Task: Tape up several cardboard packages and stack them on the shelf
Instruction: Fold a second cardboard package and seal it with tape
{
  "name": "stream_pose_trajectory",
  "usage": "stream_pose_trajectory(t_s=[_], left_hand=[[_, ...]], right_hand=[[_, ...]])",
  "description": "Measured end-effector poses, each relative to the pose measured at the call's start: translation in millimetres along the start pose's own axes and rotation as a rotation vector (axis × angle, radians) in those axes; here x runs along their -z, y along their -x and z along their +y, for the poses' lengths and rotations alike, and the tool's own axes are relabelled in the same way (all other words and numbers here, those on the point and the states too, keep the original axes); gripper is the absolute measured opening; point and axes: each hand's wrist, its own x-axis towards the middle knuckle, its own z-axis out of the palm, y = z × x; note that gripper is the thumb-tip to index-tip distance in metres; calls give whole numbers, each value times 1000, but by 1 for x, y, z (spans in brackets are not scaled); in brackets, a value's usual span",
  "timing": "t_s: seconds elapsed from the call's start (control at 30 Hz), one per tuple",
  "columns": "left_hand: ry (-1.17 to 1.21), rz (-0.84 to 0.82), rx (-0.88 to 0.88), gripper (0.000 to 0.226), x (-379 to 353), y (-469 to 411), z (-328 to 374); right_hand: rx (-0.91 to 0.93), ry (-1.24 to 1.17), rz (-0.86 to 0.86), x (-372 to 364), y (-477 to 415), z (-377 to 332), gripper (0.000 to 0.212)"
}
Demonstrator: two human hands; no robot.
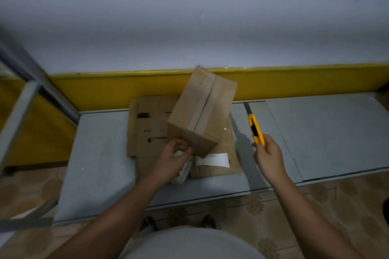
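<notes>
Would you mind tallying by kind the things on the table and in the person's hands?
Taped box: 1
Pile of flat cardboard: 1 (its sheets cannot be counted apart)
Tape roll: 1, held in the left hand
Yellow knife: 1, held in the right hand
Total: 4

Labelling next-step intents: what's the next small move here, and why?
Probably the right hand brings the yellow knife over to cut the tape at the near edge of the box: it covers the seam, and the left hand holds the roll there.
</notes>
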Motion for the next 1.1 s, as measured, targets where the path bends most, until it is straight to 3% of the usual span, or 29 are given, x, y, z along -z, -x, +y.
stream_pose_trajectory(t_s=[0.13, 0.23, 0.43, 0.87, 1.1], left_hand=[[-67, -41, -3, 9, 6, -1, -4], [-73, -54, -35, 15, 9, -5, -10], [-67, -51, -150, 12, 6, -12, -29], [-35, -71, -223, 29, 7, -6, -22], [-44, -54, -244, 34, 7, -4, -22]], right_hand=[[365, 47, -212, 4, 37, -43, 22], [498, 177, -402, -1, 57, -65, 25], [497, 493, -470, -10, 59, -75, 29], [431, 674, -473, -5, 63, -107, 29], [377, 935, -515, -18, 66, -132, 35]])
